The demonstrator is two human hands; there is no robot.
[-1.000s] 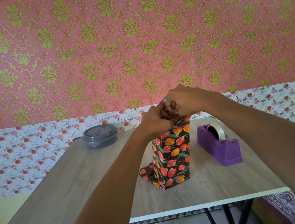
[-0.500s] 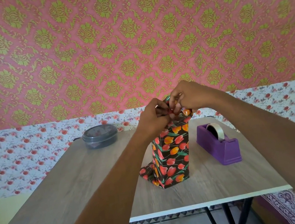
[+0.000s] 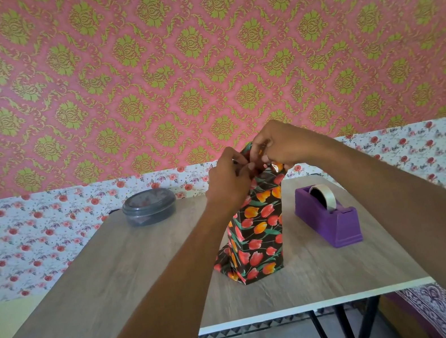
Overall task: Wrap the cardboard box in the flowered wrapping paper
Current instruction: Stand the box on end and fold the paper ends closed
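Both hands, the left hand (image 3: 228, 181) and the right hand (image 3: 280, 145), pinched flowered wrapping paper (image 3: 256, 228) together atop the upright, side-covered box mid-table; top folds appeared unfinished, tape dispenser (image 3: 328, 215) right.
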